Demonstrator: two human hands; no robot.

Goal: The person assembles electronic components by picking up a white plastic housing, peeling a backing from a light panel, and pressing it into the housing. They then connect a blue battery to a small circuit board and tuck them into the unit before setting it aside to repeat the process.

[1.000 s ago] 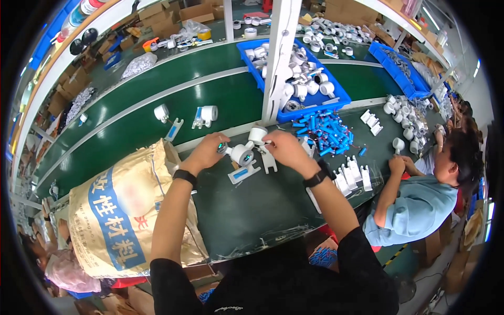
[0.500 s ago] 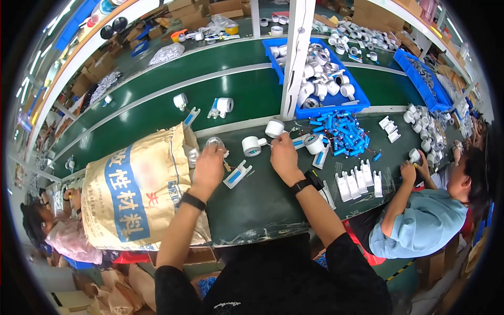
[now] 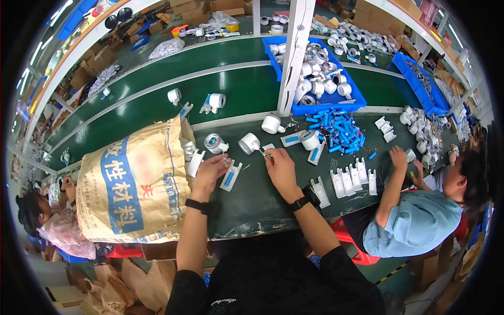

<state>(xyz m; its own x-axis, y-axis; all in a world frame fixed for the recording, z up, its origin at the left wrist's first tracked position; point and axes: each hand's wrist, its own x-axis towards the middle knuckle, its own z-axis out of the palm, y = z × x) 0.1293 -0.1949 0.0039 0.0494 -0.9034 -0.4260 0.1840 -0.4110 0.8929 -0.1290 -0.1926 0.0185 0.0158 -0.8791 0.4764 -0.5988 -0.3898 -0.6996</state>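
Observation:
My left hand [image 3: 211,172] is closed, its fingertips pinching a small wired part [image 3: 227,161] below a white round housing [image 3: 214,143] with a short neck. Right beside those fingers lies a white handle shell [image 3: 230,177] holding a blue cylindrical battery. My right hand [image 3: 281,170] is closed too, thumb and fingers on a small part [image 3: 269,154] at the neck end of a second white round housing [image 3: 249,143], which rests on the bench. A third housing [image 3: 272,124] lies just beyond. To the right, another housing [image 3: 310,140] sits by battery-fitted shells [image 3: 315,154].
A large paper sack [image 3: 131,189] spills white parts on the left. Loose blue batteries [image 3: 338,131] are heaped to the right, near white shells [image 3: 347,181]. A blue crate [image 3: 329,109] of housings stands behind a white post [image 3: 294,63]. A co-worker [image 3: 420,210] sits at right.
My left hand has drawn back toward me from the round housing, uncovering it. My right hand has shifted slightly nearer and left, off the third housing to the second one's neck.

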